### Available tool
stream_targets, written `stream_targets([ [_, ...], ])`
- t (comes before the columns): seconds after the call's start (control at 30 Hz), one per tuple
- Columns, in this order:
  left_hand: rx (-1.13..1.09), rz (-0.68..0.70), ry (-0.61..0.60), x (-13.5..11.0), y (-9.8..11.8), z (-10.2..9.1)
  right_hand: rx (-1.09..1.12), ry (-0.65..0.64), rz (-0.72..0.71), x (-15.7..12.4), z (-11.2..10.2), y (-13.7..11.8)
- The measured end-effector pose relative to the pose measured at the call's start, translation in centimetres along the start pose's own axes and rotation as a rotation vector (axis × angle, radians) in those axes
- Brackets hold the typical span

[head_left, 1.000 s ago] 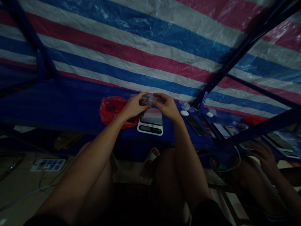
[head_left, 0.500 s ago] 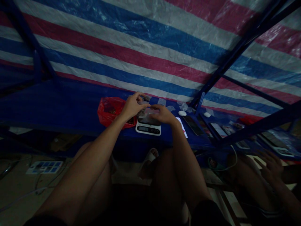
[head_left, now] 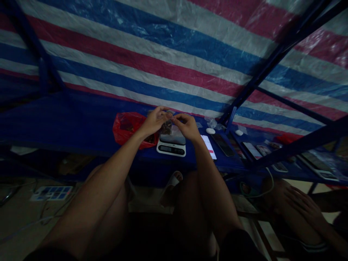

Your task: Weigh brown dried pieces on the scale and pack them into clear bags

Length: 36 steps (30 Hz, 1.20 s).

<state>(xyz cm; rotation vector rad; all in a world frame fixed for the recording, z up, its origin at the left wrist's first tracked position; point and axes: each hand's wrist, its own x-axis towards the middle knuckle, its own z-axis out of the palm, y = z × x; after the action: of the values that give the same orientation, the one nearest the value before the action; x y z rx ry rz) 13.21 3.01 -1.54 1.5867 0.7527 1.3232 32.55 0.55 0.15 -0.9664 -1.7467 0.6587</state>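
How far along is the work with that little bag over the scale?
Done: hard to tell; a few clear bags lie past the scale, near a white round thing. In hand: the left hand and right hand pinch a small clear bag of dark bits above the scale. Left: the red bag seems to hold more dark bits, though how many is hidden.

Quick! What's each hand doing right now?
Left hand: closed, pinching a small clear bag.
Right hand: closed, pinching the same bag.
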Motion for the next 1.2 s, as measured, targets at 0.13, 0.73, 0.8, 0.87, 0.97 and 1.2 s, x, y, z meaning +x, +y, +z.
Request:
stream_targets([
  [0.13, -0.044, -0.088, -0.141, -0.2, -0.2, -0.9, -0.018, 0.1, 0.017, 0.1, -0.3, 0.0],
  [0.73, 0.168, -0.007, 0.025, 0.2, 0.8, -2.2, 0.015, 0.047, 0.04, 0.1, 0.5, 0.5],
  [0.8, 0.231, 0.028, 0.037, 0.2, 1.0, -2.0, 0.006, 0.039, 0.03, 0.1, 0.7, 0.4],
  [0.87, 0.246, 0.049, 0.053, 0.1, 1.2, -1.6, -0.006, 0.048, 0.028, 0.1, 0.8, 0.2],
  [0.97, 0.205, 0.04, 0.031, -0.2, 1.4, -1.1, 0.003, 0.062, 0.041, 0.0, 1.0, -0.1],
  [1.2, 0.24, 0.074, -0.022, -0.1, 1.9, -1.5, -0.002, 0.064, 0.017, 0.1, 1.8, -0.6],
])
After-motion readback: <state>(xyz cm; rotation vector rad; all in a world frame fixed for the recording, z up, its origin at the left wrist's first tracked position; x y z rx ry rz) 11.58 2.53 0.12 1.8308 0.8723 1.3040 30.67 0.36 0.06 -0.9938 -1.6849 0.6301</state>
